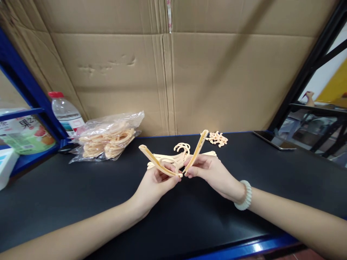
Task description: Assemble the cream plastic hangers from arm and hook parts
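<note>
Hanger arms point(159, 163) in hands: smooth cream plastic, slight sheen. Tabletop point(81, 195) under them: matt black, smooth. Behind tabletop: creased brown cardboard point(217, 79), dull. Left of hanger arms: crinkled glossy clear plastic bag point(108, 139); clear plastic bottle point(66, 113).

Reached forward with both forearms bare, converging toward the middle. Left hand point(155, 180) curled palm-up, fingers pinched shut. Right hand point(210, 171) close beside it, thumb and fingertips pinched likewise, wrist bent inward, almost touching the left.
</note>
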Action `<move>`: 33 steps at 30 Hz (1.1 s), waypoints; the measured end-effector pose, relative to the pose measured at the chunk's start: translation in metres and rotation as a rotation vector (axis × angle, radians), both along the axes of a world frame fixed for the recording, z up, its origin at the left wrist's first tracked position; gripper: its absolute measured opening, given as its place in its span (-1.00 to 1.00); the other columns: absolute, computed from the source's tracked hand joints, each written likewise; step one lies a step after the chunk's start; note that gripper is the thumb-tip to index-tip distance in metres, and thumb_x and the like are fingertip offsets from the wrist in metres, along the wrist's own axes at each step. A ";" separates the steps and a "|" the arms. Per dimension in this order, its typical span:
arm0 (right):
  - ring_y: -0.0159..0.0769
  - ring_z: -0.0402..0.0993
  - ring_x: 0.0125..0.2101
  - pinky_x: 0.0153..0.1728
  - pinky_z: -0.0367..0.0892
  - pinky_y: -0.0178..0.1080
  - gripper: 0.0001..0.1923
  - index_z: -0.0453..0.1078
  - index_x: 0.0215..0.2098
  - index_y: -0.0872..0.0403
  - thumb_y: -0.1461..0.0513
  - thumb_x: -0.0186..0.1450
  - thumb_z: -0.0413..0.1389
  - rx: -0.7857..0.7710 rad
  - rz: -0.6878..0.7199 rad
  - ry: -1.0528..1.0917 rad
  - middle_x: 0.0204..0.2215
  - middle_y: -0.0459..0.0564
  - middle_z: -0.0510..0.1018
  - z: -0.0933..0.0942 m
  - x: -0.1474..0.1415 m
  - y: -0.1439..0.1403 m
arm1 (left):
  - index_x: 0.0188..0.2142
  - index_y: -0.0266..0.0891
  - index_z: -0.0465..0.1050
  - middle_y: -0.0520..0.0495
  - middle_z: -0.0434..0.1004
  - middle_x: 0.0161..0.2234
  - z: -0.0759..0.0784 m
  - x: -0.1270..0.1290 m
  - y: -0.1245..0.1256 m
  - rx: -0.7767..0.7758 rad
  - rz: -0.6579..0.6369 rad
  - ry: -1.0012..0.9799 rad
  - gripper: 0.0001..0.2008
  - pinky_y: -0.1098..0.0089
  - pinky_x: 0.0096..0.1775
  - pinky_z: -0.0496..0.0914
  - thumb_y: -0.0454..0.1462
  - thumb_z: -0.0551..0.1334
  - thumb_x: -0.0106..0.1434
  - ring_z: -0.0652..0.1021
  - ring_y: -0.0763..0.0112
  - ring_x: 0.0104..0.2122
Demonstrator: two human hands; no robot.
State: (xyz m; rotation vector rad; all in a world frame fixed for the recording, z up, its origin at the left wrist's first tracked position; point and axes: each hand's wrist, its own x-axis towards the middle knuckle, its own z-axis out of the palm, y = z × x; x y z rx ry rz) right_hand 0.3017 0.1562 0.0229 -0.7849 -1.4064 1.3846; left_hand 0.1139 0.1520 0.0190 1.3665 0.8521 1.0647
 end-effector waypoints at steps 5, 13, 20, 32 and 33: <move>-0.32 0.50 -0.36 -0.27 0.44 -0.22 -0.78 0.52 -0.27 0.09 0.22 0.10 0.29 0.064 0.010 -0.057 -0.38 -0.06 0.58 -0.003 0.001 0.003 | -0.46 -0.24 0.42 0.03 0.46 -0.45 0.004 0.001 -0.002 0.012 -0.008 0.040 -0.82 0.41 -0.22 0.36 -0.26 0.41 0.02 0.48 0.39 -0.35; -0.32 0.51 -0.34 -0.26 0.47 -0.22 -0.79 0.52 -0.24 0.09 0.21 0.15 0.25 0.100 0.083 -0.123 -0.33 -0.04 0.58 -0.005 0.001 0.005 | -0.47 -0.24 0.46 0.01 0.48 -0.44 0.002 0.000 0.000 0.058 -0.006 0.087 -0.82 0.37 -0.25 0.38 -0.24 0.41 -0.02 0.48 0.36 -0.37; -0.35 0.52 -0.40 -0.30 0.47 -0.24 -0.76 0.46 -0.21 0.10 0.23 0.14 0.26 0.054 0.073 -0.105 -0.38 -0.06 0.56 -0.004 0.001 0.004 | -0.49 -0.23 0.47 0.00 0.49 -0.46 0.005 0.001 -0.002 0.052 -0.014 0.098 -0.82 0.37 -0.26 0.38 -0.22 0.41 -0.03 0.48 0.35 -0.39; -0.35 0.47 -0.46 -0.35 0.44 -0.23 -0.87 0.45 -0.38 0.10 0.25 0.09 0.27 0.097 0.057 -0.142 -0.48 -0.10 0.53 0.002 -0.002 -0.001 | -0.46 -0.23 0.45 0.03 0.52 -0.45 -0.001 0.001 -0.002 0.034 0.036 0.076 -0.81 0.37 -0.23 0.40 -0.25 0.41 -0.03 0.51 0.36 -0.37; -0.34 0.48 -0.45 -0.34 0.44 -0.23 -0.87 0.45 -0.38 0.10 0.27 0.09 0.27 0.100 0.049 -0.143 -0.48 -0.10 0.53 0.002 -0.003 -0.002 | -0.45 -0.23 0.45 0.02 0.53 -0.44 0.000 0.001 -0.002 0.031 0.046 0.067 -0.81 0.36 -0.21 0.40 -0.26 0.42 -0.03 0.52 0.35 -0.36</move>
